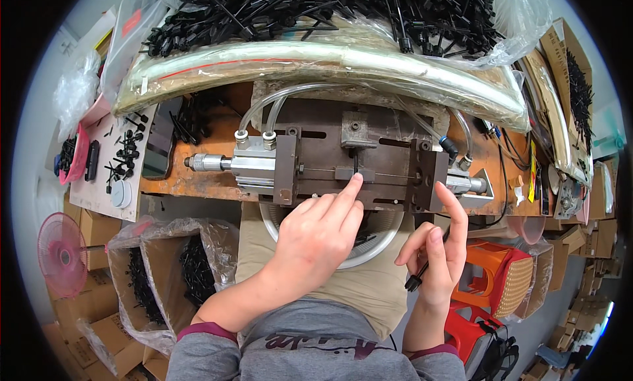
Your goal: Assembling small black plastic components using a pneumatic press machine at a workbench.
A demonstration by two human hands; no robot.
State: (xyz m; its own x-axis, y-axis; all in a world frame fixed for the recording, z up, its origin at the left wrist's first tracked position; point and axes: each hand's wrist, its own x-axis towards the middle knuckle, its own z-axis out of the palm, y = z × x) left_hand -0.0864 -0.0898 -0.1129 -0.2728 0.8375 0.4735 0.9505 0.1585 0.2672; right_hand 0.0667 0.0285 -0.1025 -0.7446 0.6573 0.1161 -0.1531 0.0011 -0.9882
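A dark metal fixture (320, 155) lies across the bench in front of me, with a silver air cylinder (254, 168) at its left end and a smaller silver cylinder (467, 182) at its right. My left hand (315, 237) reaches up to its middle, fingers stretched out. One fingertip rests at the near end of a thin black part (357, 162) below the small metal bracket (357, 129); the thumb is hidden. To the right of the fixture, my right hand (438, 259) holds a black plastic part with a ribbed head (413, 283), its index finger raised and the other fingers curled.
A large heap of black plastic parts (316, 15) fills a plastic-lined tray beyond the fixture. Clear air hoses (283, 93) arch over the left cylinder. A white-rimmed basket (386, 244) sits on my lap. Lined boxes (168, 275) stand left, red and orange stools (484, 275) right.
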